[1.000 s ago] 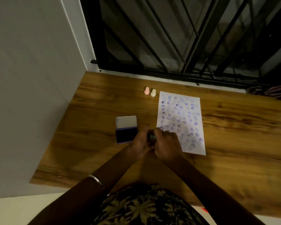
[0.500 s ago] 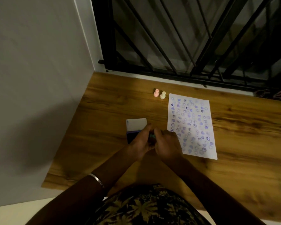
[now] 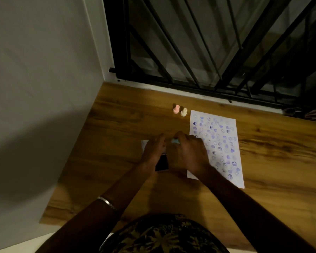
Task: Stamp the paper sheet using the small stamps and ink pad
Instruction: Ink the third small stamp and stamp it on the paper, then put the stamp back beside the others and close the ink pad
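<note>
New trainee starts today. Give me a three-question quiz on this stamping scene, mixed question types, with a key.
1. True or false: the paper sheet is already covered with purple stamp marks.
2. Which stamps stand unused on the wooden table beyond the sheet's far left corner?
A. a pink stamp and a cream stamp
B. two black stamps
C. one red stamp
3. Fill in: the right hand pinches a small ____ coloured stamp, while the left hand lies over the ink pad.

Key: 1 true; 2 A; 3 light blue.
</note>
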